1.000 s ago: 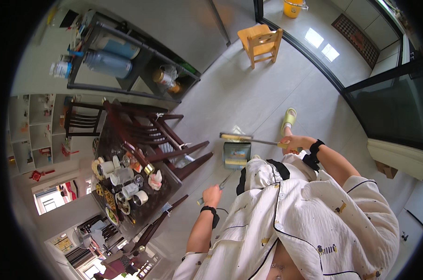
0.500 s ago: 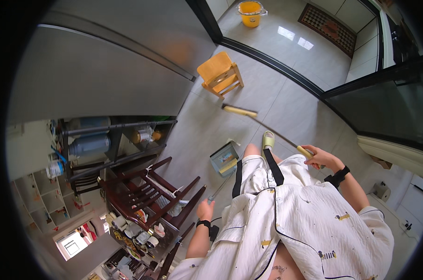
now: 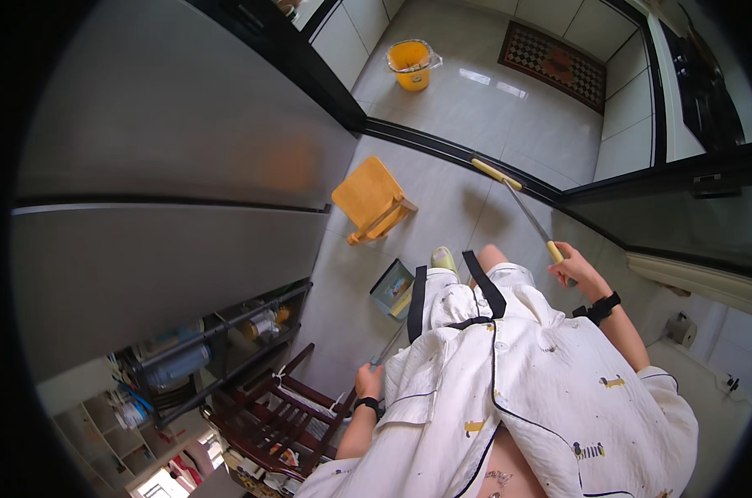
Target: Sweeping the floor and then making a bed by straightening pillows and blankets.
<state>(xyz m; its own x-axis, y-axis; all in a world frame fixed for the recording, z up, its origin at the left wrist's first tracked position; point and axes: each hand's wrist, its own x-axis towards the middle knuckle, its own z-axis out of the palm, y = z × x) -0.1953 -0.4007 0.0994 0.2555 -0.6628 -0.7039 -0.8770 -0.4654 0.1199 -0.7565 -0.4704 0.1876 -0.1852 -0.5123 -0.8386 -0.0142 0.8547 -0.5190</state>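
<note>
My right hand (image 3: pixel 572 265) is closed around the yellow grip of a long-handled broom (image 3: pixel 498 173). The broom's narrow yellow head with dark bristles reaches forward to the black door track (image 3: pixel 425 146). Low on my left, my left hand (image 3: pixel 368 381) is wrapped round the grey handle of a dustpan (image 3: pixel 391 286). The dustpan's grey-green scoop, with a yellow strip along it, hangs beside my leg near the floor. A small wooden chair (image 3: pixel 370 197) stands ahead, beyond the dustpan. Part of the dustpan handle is hidden by my clothing.
A large grey refrigerator (image 3: pixel 160 274) borders the left, with a black rack (image 3: pixel 218 340) and dark wooden chair (image 3: pixel 284 415) nearer me. Past the track are a yellow bucket (image 3: pixel 411 68) and a patterned mat (image 3: pixel 552 66). A dark glass door (image 3: pixel 683 212) is at right.
The broom has swung forward and right, from near the wooden chair to the door track. I have stepped forward, so the chair and bucket appear closer. Both hands keep their hold.
</note>
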